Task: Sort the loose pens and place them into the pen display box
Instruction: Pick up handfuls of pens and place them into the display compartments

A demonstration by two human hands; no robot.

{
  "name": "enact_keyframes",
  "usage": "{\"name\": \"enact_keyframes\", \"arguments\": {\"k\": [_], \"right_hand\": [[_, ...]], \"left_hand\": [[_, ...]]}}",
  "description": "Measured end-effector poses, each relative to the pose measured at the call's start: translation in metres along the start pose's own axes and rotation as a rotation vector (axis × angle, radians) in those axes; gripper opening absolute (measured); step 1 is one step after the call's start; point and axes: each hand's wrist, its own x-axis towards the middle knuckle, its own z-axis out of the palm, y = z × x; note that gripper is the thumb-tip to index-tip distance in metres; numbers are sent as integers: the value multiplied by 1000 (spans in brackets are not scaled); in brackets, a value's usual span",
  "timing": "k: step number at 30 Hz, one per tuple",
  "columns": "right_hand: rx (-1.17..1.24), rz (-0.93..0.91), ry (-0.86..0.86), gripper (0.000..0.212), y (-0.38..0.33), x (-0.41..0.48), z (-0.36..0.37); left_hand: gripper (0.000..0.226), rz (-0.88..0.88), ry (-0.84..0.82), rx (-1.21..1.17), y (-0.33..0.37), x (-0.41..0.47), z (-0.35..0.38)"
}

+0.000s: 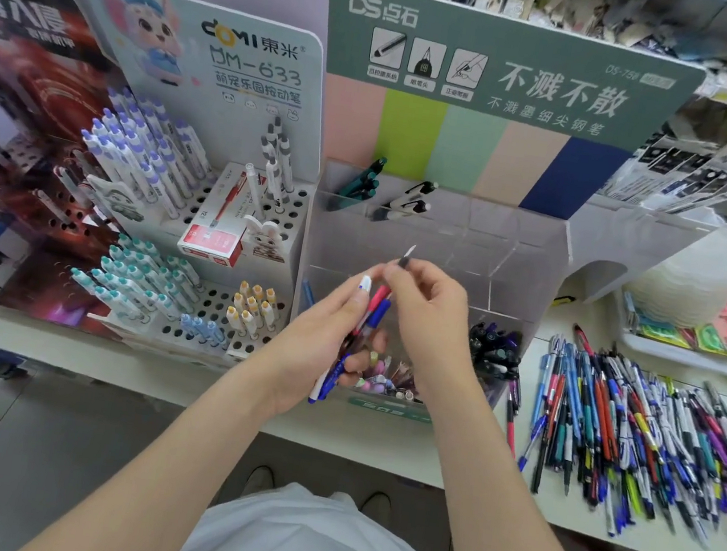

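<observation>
Our left hand (321, 330) gripped a bundle of pens (375, 318) in front of the display box (518, 259); our right hand (430, 317) pinched one dark-tipped pen (403, 262) just above the bundle.

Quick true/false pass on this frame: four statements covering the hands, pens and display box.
1. The left hand holds a bundle of pens. True.
2. The right hand holds nothing. False: it pinches the top of a single pen above the bundle.
3. The loose pen pile lies left of the display box. False: it lies on the counter to the box's right.
4. Dark green pens stand in a back-left compartment of the display box. True.
</observation>
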Motion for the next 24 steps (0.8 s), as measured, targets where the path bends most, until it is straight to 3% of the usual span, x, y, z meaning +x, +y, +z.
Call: {"name": "enact_keyframes", "arguments": {"k": [3, 5, 9, 11, 13, 17, 20, 22, 24], "right_hand": [[221, -118, 204, 14, -9, 10, -6], [192, -197, 223, 20, -15, 20, -17], [-569, -347, 272, 34, -23, 47, -39], [-784, -277, 287, 39, -31, 57, -46], [-881, -318, 293, 39, -41, 62, -51], [-704, -449, 285, 35, -49, 76, -55], [-614, -459, 391, 41, -38, 70, -50], [-502, -517, 495, 28, -27, 48, -42], [-388, -515, 416, 9, -11, 21, -32]], "left_hand": [[34, -37, 74, 100, -4, 2, -2], [34, -36, 158, 58, -5, 4, -3], [28, 0, 233, -70, 2, 13, -1], [24, 29, 243, -109, 5, 15, 0], [23, 51, 246, -155, 5, 15, 1], [32, 110, 246, -214, 2, 15, 4], [33, 153, 268, -208, 2, 14, 4], [33, 173, 301, -242, 2, 14, 4], [29, 192, 344, -286, 2, 15, 3]]}}
